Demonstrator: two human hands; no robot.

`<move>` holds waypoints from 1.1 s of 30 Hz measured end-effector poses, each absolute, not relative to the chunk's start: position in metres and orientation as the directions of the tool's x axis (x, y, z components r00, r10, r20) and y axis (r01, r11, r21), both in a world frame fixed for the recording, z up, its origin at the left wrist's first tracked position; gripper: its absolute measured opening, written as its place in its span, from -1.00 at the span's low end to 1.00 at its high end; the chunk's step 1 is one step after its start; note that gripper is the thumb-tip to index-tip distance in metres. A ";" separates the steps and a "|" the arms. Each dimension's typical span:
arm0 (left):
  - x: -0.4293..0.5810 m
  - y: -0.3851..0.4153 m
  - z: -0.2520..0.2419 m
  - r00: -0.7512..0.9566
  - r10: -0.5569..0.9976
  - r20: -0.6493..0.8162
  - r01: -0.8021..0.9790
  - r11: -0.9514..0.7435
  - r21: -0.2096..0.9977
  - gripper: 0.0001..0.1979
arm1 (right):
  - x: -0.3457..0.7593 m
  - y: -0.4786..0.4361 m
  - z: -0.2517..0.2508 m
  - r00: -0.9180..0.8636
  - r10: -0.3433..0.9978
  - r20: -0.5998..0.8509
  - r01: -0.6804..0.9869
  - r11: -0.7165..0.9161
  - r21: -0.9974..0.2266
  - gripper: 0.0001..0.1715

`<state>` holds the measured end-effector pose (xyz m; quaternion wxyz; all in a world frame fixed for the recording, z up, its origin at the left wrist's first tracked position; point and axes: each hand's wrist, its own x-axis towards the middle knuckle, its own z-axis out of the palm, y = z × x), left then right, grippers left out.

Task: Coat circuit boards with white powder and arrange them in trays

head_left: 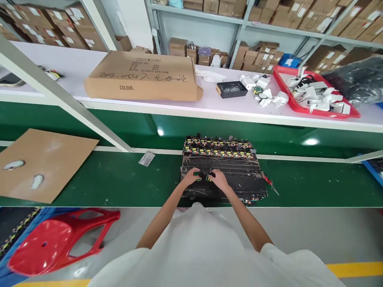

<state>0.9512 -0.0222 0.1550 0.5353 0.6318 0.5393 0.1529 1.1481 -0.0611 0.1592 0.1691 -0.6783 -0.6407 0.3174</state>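
Both arms outstretched, left hand (190, 177) and right hand (217, 178) side by side, seemingly pinching.

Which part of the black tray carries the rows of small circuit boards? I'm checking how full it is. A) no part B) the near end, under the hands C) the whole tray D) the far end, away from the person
D: the circuit boards fill only the far rows of the black tray; the left hand and right hand each hold one small board over the bare part.
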 end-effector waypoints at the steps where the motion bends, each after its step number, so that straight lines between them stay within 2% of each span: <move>1: 0.951 -0.022 0.152 0.365 0.847 -0.386 0.567 0.126 0.814 -0.67 | 1.152 -0.059 0.159 -0.026 0.976 -0.217 0.749 -0.125 -0.651 -0.81; 5: 0.949 -0.028 0.148 0.370 0.872 -0.321 0.712 -0.044 0.701 -0.66 | 1.158 -0.052 0.154 -0.015 0.969 -0.246 0.699 -0.166 -0.696 -0.79; 9: 0.957 -0.043 0.149 0.446 0.862 -0.241 0.762 -0.224 0.608 -0.57 | 1.157 -0.047 0.147 0.002 0.955 -0.297 0.672 -0.221 -0.707 -0.75; 14: 0.961 -0.043 0.150 0.468 0.857 -0.217 0.794 -0.299 0.530 -0.63 | 1.159 -0.038 0.142 -0.005 0.950 -0.312 0.682 -0.225 -0.696 -0.64; 17: 0.957 -0.033 0.150 0.452 0.858 -0.242 0.813 -0.285 0.508 -0.69 | 1.160 -0.031 0.142 0.008 0.965 -0.263 0.719 -0.188 -0.669 -0.63; 19: 0.954 -0.027 0.151 0.413 0.872 -0.261 0.839 -0.254 0.481 -0.66 | 1.158 -0.028 0.142 0.021 0.977 -0.210 0.749 -0.155 -0.644 -0.67; 22: 0.948 -0.022 0.155 0.294 0.915 -0.275 0.900 -0.168 0.403 -0.58 | 1.150 -0.024 0.137 0.034 0.986 -0.165 0.788 -0.127 -0.602 -0.79; 25: 0.942 -0.019 0.158 0.178 0.942 -0.284 0.938 -0.075 0.339 -0.60 | 1.143 -0.018 0.129 0.026 0.987 -0.158 0.814 -0.112 -0.569 -0.87; 29: 0.935 -0.017 0.158 0.153 0.927 -0.344 0.938 -0.027 0.345 -0.66 | 1.146 -0.014 0.122 -0.025 0.992 -0.125 0.840 -0.047 -0.541 -0.88; 33: 0.935 -0.018 0.154 0.141 0.896 -0.421 0.939 0.015 0.345 -0.69 | 1.155 -0.019 0.121 -0.162 0.985 -0.061 0.843 0.106 -0.527 -0.91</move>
